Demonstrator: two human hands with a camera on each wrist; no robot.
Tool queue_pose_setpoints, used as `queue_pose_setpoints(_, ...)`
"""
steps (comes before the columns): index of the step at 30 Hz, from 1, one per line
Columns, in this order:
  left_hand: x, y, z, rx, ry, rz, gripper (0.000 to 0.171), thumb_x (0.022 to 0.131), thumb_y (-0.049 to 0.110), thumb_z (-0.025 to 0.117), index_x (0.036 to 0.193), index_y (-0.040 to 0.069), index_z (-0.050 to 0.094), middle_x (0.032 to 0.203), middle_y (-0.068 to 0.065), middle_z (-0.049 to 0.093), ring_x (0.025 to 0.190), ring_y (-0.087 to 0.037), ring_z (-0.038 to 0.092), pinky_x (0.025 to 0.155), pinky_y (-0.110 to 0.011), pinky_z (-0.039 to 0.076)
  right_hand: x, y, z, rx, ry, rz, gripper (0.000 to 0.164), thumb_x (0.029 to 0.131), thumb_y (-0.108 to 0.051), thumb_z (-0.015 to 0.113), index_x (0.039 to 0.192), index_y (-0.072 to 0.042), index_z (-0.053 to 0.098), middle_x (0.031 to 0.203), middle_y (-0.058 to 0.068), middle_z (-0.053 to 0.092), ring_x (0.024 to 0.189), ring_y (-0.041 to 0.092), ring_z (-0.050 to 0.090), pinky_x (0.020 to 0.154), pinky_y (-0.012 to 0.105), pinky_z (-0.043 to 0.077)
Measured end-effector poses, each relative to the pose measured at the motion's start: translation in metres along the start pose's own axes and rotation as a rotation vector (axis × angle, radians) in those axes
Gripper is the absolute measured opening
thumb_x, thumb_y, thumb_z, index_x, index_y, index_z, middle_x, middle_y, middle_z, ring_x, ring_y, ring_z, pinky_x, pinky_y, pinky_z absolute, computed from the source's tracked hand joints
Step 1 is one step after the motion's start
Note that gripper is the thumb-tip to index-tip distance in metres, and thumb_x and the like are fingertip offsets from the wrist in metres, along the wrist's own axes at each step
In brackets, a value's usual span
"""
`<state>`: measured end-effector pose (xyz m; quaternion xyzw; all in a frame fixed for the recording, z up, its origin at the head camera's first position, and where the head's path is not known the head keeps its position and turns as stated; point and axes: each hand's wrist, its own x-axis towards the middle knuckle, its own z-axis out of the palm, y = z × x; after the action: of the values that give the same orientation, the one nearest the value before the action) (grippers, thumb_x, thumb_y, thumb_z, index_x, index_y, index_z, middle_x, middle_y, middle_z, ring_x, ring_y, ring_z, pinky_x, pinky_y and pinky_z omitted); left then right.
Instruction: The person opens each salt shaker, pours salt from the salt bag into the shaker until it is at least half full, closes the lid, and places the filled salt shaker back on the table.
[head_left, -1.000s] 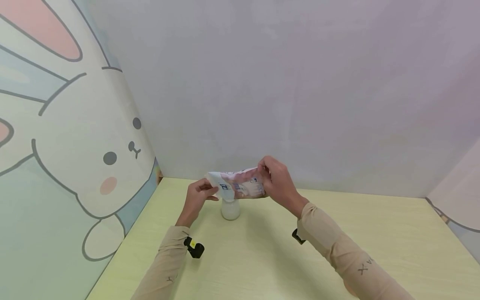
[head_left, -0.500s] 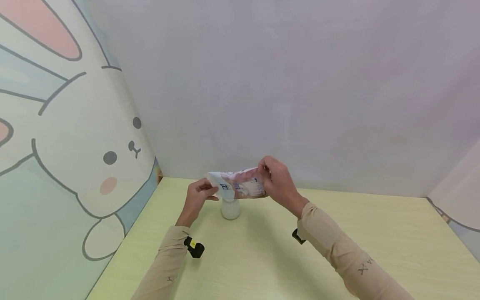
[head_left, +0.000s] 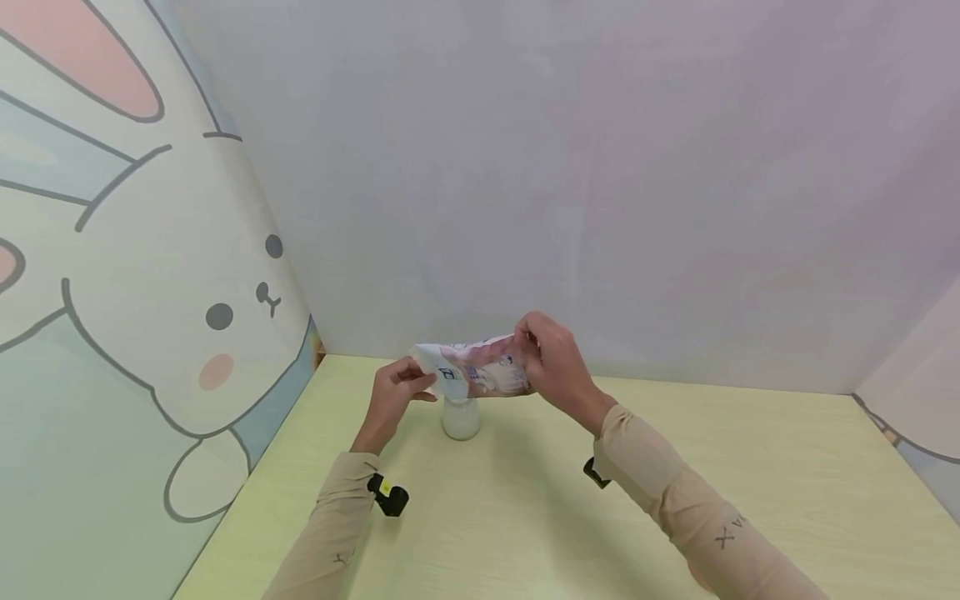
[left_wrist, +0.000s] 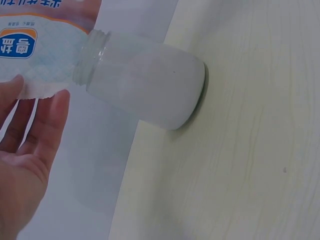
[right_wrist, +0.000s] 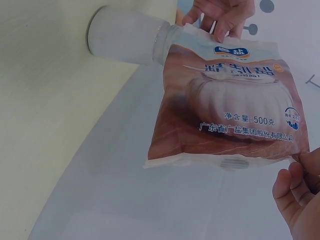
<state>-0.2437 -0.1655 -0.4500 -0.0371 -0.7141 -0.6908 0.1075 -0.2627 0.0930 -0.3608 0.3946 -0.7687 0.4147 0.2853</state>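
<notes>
A salt bag (right_wrist: pixel 230 105), brown and white with blue print and "500克" on its front, hangs tilted over a glass jar (left_wrist: pixel 150 80). The jar stands upright on the table and looks white and full nearly to its neck. My left hand (head_left: pixel 395 396) pinches the bag's top edge beside the jar's mouth, with thumb and fingers on the bag in the left wrist view. With my right hand (head_left: pixel 558 362) I grip a bottom corner, holding that end raised. The bag's end meets the jar's mouth; the opening itself is hidden.
The pale yellow table (head_left: pixel 510 508) reaches back to a grey wall (head_left: pixel 562 183). At the left stands a wall panel with a cartoon rabbit (head_left: pixel 187 275). A black wrist camera (head_left: pixel 388 496) sits by the left sleeve.
</notes>
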Motion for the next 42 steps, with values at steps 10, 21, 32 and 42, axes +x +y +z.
queue_pose_setpoints(10,0.000,0.002,0.001,-0.026,-0.010,-0.023,0.015,0.087,-0.004,0.063,0.101,-0.010,0.063,0.100,-0.022,0.064,0.093,-0.042,0.061,0.072,-0.051,0.055,0.000,0.000,0.000,-0.003,0.003,0.001,0.026,0.079,0.021,0.049,0.079,-0.005,0.050,0.074,0.004,0.049,0.065,0.016,0.043,0.053,0.027,0.037)
queue_pose_setpoints(21,-0.011,0.027,0.005,-0.011,-0.021,-0.015,0.016,0.087,-0.005,0.062,0.102,-0.013,0.062,0.098,-0.020,0.064,0.093,-0.044,0.061,0.075,-0.054,0.053,-0.001,0.001,0.001,-0.002,0.004,-0.009,0.025,0.079,0.021,0.050,0.079,-0.004,0.050,0.075,0.005,0.050,0.066,0.016,0.043,0.055,0.027,0.038)
queue_pose_setpoints(32,-0.010,0.030,0.006,-0.010,-0.022,-0.021,0.016,0.087,-0.006,0.062,0.101,-0.013,0.062,0.098,-0.021,0.064,0.092,-0.042,0.062,0.076,-0.056,0.052,0.001,0.001,0.000,-0.008,0.013,-0.040,0.026,0.079,0.021,0.049,0.079,-0.005,0.049,0.074,0.005,0.049,0.065,0.015,0.041,0.054,0.027,0.036)
queue_pose_setpoints(42,-0.010,0.027,0.005,-0.019,-0.029,-0.032,0.015,0.087,-0.006,0.062,0.101,-0.013,0.061,0.099,-0.024,0.063,0.091,-0.039,0.063,0.076,-0.055,0.053,0.002,-0.003,-0.001,-0.007,0.005,-0.024,0.025,0.079,0.022,0.050,0.079,-0.004,0.049,0.075,0.005,0.050,0.068,0.017,0.045,0.055,0.028,0.039)
